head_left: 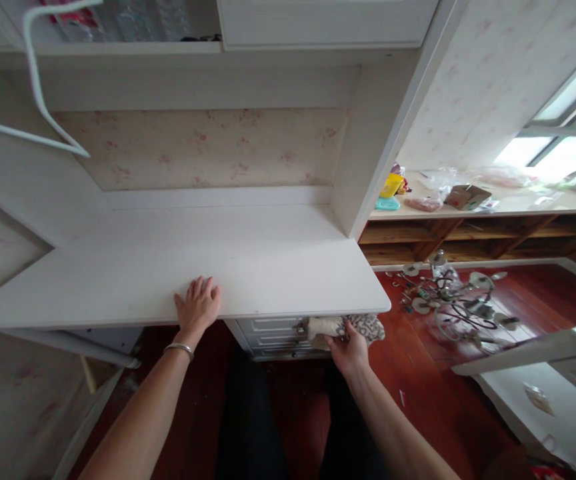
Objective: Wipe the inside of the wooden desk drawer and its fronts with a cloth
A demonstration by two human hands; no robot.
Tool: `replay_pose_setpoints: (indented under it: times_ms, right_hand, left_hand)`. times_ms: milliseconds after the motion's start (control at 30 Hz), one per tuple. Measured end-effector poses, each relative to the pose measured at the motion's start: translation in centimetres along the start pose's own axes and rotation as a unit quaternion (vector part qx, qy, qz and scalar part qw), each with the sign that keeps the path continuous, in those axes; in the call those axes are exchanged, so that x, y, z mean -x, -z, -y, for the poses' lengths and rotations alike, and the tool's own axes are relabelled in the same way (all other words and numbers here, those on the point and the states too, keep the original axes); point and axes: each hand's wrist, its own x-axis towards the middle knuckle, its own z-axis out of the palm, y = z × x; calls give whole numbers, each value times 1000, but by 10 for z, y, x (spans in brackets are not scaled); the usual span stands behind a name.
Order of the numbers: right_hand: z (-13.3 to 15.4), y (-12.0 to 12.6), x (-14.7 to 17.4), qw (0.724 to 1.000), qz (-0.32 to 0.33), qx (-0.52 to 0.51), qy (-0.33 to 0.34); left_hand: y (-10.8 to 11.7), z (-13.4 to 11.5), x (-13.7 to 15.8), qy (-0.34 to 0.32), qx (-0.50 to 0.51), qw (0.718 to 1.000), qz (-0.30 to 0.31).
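My left hand lies flat on the front part of a white desk top, fingers spread, a bangle round the wrist. Just below the desk's front edge, toward its right end, my right hand grips a patterned grey-and-cream cloth. The cloth is bunched up, and its pale end hangs in front of the drawers under the desk. My right fingertips are partly hidden by the cloth.
A white bent bar juts in at upper left, beneath the overhead cabinet. On the red floor at right lies a chandelier. A low shelf carries bags and a cardboard box. White furniture stands at lower right.
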Motion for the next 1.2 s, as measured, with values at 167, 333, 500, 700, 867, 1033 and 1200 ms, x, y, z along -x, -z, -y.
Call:
replay_pose_setpoints:
  times_ms: [167,333,500,700,867,1033,1200]
  right_hand:
    - [-9,-25,42,998,40,-37,0]
    - [-56,-43,70,993,59,-49,-87]
    - [-125,-65,89,970,127,-56,-197]
    - [-193,-71,68,964,112,-44,-239]
    - [-207,-41,20,982,57,-32,-179]
    - [-164,-1,-21,993,20,0,-119]
    - [-94,31,-46,996,-19,14,-92]
  left_hand:
    - [2,-3,2,-5,-13,1000,-12]
    - [3,-4,3,-8,-19,1000,-13]
    - [3,-4,3,-8,-15,1000,-23]
    - [6,-3,3,-13,-15,1000,-17]
    - [7,-4,4,-19,-8,1000,-19]
    - [8,-5,4,-11,-10,1000,-18]
    - [8,-5,4,-15,-11,999,-27]
